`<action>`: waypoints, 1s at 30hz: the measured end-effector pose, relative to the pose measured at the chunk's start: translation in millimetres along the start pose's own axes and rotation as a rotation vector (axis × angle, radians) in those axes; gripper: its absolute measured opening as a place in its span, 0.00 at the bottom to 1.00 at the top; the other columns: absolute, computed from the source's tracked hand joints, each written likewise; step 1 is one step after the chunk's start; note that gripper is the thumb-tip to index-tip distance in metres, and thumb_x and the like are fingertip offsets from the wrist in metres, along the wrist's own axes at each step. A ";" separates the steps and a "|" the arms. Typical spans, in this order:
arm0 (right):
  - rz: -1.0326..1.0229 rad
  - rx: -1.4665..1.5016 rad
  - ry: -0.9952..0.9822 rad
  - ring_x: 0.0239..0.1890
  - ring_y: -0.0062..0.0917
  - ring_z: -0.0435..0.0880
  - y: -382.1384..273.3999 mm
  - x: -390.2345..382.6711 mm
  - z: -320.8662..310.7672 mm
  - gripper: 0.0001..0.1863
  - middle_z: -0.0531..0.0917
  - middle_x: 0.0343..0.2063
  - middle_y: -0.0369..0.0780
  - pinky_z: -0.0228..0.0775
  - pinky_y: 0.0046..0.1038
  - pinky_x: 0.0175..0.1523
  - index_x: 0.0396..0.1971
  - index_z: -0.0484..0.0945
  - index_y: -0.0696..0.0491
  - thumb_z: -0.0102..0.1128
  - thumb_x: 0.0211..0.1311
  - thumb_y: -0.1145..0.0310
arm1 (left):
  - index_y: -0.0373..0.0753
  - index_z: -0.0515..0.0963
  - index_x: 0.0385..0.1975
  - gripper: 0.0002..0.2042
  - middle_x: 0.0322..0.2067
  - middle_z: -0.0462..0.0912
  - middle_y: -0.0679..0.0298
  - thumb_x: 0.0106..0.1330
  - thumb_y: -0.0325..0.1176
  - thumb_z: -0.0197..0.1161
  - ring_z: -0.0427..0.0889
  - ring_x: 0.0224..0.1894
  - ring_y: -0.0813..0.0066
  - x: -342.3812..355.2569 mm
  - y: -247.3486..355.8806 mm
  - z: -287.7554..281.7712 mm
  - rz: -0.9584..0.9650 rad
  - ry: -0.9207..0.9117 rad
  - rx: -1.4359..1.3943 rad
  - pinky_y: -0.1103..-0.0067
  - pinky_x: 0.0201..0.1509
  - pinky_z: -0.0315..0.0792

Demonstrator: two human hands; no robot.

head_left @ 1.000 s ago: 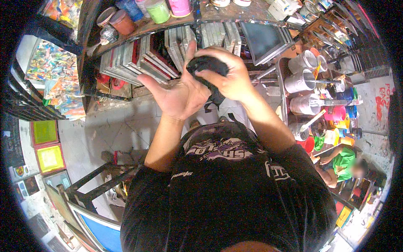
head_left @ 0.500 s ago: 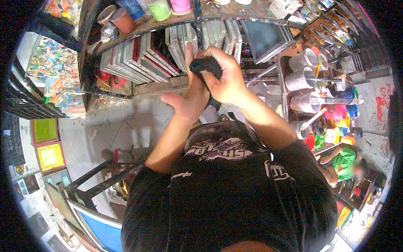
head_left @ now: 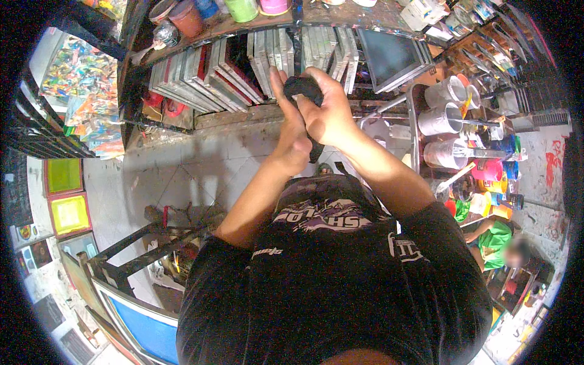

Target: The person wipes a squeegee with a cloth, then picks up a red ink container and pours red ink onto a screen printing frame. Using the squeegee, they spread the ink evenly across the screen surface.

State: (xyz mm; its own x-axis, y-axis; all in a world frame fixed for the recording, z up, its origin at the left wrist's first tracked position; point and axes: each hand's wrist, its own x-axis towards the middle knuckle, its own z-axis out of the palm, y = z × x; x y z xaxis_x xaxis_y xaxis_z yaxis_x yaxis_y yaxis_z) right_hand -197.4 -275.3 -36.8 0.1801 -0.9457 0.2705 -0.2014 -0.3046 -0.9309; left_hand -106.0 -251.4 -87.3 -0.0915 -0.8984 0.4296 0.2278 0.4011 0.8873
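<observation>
Two hands meet: the right hand (head_left: 331, 115) clenches a black cloth (head_left: 304, 89), its loose end poking out below the grip, against the unclosed left hand (head_left: 291, 134). Wiping the left hand seems the step; the next stroke would call for firm pressure.

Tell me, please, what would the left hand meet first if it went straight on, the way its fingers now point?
The left hand would probably meet the upright pale frames under the shelf first, though depth is unclear in this view.
</observation>
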 end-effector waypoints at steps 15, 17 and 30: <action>0.457 0.734 0.091 0.31 0.23 0.78 13.1 11.5 -5.8 0.14 0.81 0.32 0.38 0.71 0.25 0.39 0.40 0.74 0.59 0.52 0.51 0.79 | 0.31 0.29 0.63 0.63 0.66 0.28 0.53 0.37 0.83 0.29 0.29 0.68 0.56 9.9 18.4 -2.1 -0.075 -0.154 0.375 0.67 0.67 0.25; 0.392 0.703 0.119 0.30 0.21 0.78 6.8 11.7 -15.5 0.13 0.81 0.31 0.38 0.71 0.25 0.38 0.40 0.74 0.59 0.55 0.52 0.78 | 0.39 0.36 0.66 0.63 0.67 0.35 0.56 0.34 0.85 0.27 0.32 0.68 0.56 16.3 18.8 -5.6 -0.181 -0.095 -0.155 0.63 0.67 0.22; 0.040 0.372 0.094 0.32 0.18 0.78 -23.1 10.5 -54.0 0.10 0.81 0.30 0.36 0.70 0.21 0.39 0.34 0.76 0.59 0.62 0.51 0.75 | 0.52 0.38 0.66 0.57 0.66 0.43 0.53 0.36 0.82 0.42 0.50 0.65 0.53 20.8 68.8 -14.0 -0.354 -0.038 -1.227 0.48 0.61 0.47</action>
State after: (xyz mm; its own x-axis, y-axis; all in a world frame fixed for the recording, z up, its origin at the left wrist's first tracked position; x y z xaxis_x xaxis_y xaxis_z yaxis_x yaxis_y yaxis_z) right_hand -242.9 -284.3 0.8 0.0870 -0.9676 0.2372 0.1594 -0.2215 -0.9620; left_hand -78.6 -244.9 -19.7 -0.3530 -0.9080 0.2254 0.9256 -0.3038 0.2260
